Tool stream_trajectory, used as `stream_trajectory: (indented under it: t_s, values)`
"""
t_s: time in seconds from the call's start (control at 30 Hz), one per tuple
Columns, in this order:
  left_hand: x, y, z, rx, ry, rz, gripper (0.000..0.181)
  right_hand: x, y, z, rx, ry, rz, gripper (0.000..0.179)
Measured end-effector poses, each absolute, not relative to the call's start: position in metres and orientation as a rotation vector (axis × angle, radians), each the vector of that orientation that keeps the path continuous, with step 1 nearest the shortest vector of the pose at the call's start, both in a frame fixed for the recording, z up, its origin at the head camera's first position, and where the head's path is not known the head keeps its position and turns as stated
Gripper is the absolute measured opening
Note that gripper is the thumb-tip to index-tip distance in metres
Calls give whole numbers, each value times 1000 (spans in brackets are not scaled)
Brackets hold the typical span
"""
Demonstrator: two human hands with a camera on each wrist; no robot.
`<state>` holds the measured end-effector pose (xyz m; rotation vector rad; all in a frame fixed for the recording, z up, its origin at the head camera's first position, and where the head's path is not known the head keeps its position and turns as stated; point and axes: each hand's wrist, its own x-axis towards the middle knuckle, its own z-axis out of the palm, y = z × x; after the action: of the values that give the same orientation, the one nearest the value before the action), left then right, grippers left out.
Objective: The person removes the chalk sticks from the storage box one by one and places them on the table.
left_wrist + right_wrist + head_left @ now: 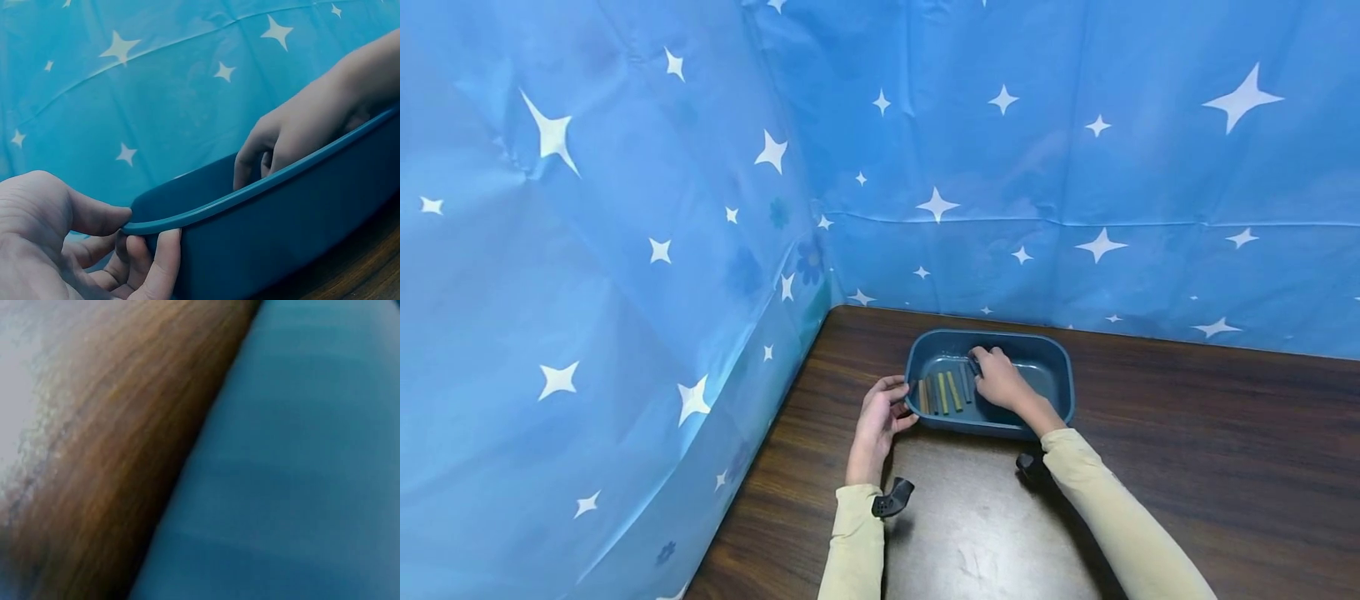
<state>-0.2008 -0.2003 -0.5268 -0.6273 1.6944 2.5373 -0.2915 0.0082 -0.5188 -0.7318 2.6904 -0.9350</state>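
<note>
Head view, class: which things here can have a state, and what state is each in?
Blue basin: upright, uncovered, on the table
Sticks: lying side by side inside
Left hand: pinches the basin's left end
Right hand: inside the basin, grip unclear
Starry backdrop: hanging, creased

The blue tub (1051, 368) stands upright, rim in the left fingers (893, 392); sticks (943, 393), two yellow, lie rowed inside beside the right fingers (987, 355), a dark stick (973, 363) pinched there.
</note>
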Motion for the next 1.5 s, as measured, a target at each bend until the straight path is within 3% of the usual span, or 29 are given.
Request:
stream_trajectory:
  t_s: [0.33, 0.57, 0.83, 1.17, 1.5]
  values:
    - [-200, -200, -525, -648, 1695, 2541, 26, -288, 24, -509, -536, 2446, -1361, 44]
    - [-202, -198, -525, -647, 1691, 2534, 16, -280, 42, -497, -468, 2412, -1513, 44]
    - [-199, -200, -531, -663, 1693, 2565, 19, -274, 64, -488, -444, 2301, -1629, 46]
    - [-202, -193, -527, -626, 1724, 2571, 22, -257, 119, -469, -331, 2324, -1724, 47]
    - [-200, -193, -529, -658, 1688, 2586, 13, -251, 166, -465, -264, 2341, -1757, 53]
